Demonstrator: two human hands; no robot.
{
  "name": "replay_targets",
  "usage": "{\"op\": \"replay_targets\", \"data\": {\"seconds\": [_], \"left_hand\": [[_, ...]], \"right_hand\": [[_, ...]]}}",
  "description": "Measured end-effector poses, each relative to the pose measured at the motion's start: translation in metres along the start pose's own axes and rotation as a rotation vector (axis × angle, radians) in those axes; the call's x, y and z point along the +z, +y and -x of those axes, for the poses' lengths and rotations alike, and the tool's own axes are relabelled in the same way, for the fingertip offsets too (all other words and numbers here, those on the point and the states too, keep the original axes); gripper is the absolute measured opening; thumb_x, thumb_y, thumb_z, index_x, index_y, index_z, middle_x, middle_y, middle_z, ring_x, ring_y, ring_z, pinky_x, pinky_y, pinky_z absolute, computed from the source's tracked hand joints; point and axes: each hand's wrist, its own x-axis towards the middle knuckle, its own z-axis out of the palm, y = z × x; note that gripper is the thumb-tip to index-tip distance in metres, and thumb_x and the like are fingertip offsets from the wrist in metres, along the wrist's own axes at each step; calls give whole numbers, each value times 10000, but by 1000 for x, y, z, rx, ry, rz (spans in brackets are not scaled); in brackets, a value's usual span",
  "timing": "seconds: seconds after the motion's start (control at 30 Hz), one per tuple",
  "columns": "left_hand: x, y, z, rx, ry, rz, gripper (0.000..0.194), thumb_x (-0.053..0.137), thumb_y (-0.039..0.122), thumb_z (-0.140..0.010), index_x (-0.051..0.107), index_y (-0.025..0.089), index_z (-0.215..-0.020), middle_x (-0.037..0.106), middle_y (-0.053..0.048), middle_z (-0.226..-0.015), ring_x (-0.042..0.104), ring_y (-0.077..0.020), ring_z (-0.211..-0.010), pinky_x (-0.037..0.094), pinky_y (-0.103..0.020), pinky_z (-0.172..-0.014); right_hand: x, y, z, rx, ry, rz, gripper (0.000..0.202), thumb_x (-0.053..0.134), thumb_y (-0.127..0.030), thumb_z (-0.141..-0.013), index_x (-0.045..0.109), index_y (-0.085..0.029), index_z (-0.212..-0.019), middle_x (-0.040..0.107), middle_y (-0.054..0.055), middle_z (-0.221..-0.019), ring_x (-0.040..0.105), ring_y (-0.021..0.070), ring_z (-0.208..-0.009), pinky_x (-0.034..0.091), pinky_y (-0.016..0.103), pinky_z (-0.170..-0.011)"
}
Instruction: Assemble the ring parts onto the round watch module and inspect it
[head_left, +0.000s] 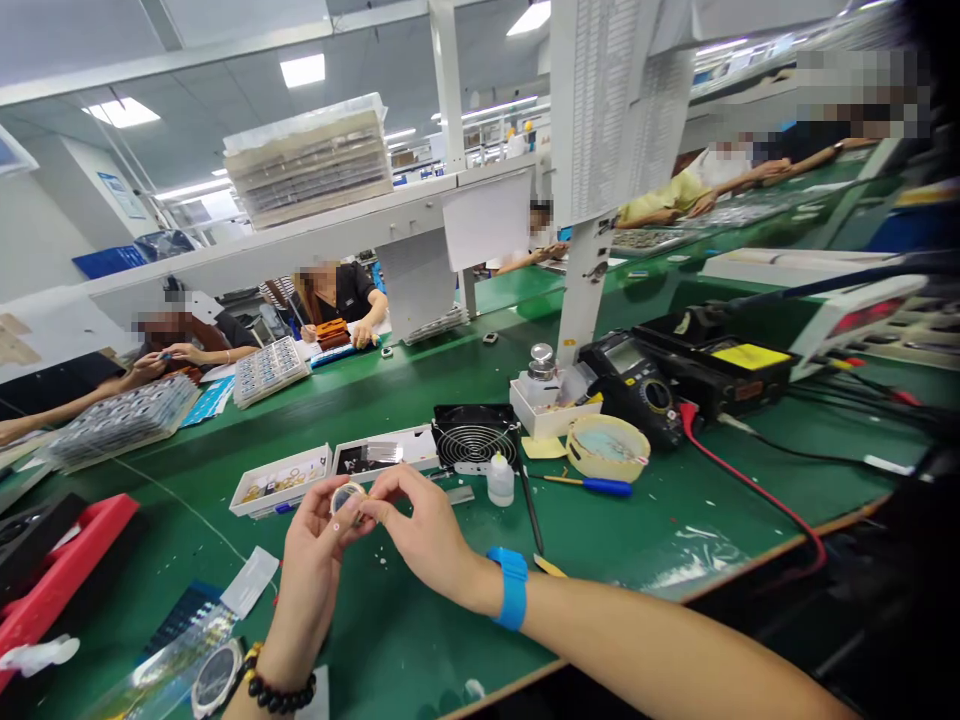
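My left hand [316, 548] holds a small round watch case [346, 497] with a pale rim and a dark face, gripped between thumb and fingers above the bench. The fingertips of my right hand [421, 528] pinch at its right edge; whether they also hold a tiny part is hidden. A second round watch case [217, 678] lies by my left wrist, beside clear plastic film [176, 655]. Just beyond my hands are a white tray [321, 462] of small gold-coloured rings and another white tray [420, 440] with dark pieces.
A black fan [474, 440], a small white bottle [500, 482], a blue-handled screwdriver [606, 487] and a round yellowish dish [643, 450] stand to the right. Behind them sits a multimeter [637, 385] with a red cable. At left is a red holder [75, 560]. Co-workers sit across the bench.
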Motion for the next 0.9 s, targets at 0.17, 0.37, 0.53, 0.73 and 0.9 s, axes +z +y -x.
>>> {"op": "replay_targets", "data": {"seconds": [0.17, 0.37, 0.53, 0.73, 0.9], "left_hand": [[-3, -3, -4, 49, 9, -38, 516, 940, 373, -677, 684, 186, -1084, 686, -24, -1006, 687, -144, -864, 641, -232, -729], [-3, -4, -8, 1, 7, -36, 546, 952, 367, -640, 672, 177, -1068, 693, -24, -1008, 694, -142, -857, 634, -224, -721], [-10, -2, -13, -15, -9, -111, 690, 970, 384, -612, 630, 181, -1176, 729, -41, -1004, 709, -162, -853, 626, -232, -705], [-17, -2, -17, 111, 5, -423, 586, 956, 516, -564, 688, 180, -962, 733, -33, -906, 703, -198, -855, 609, -254, -736], [-24, -13, -21, 148, 16, -533, 639, 911, 577, -591, 691, 252, -1096, 746, -47, -1118, 706, -294, -1073, 628, -324, -805]], "right_hand": [[0, 2, -3, 50, -8, -25, 146, 748, -283, -913, 680, -208, -808, 708, -4, -899, 672, 158, -857, 512, 281, -812], [-1, 4, -4, 110, -36, 40, 132, 757, -288, -909, 688, -210, -828, 715, -21, -903, 656, 144, -869, 485, 268, -820], [-2, 2, -8, 171, -59, -18, 147, 704, -348, -944, 661, -210, -917, 711, -5, -944, 668, 152, -889, 513, 276, -824], [-4, 5, -13, 308, -138, -70, 230, 727, -435, -918, 677, -222, -988, 734, 7, -978, 691, 174, -924, 535, 283, -835], [-7, 15, -16, 369, -138, -99, 344, 811, -537, -819, 723, -232, -950, 738, 2, -929, 693, 189, -887, 541, 285, -805]]}}
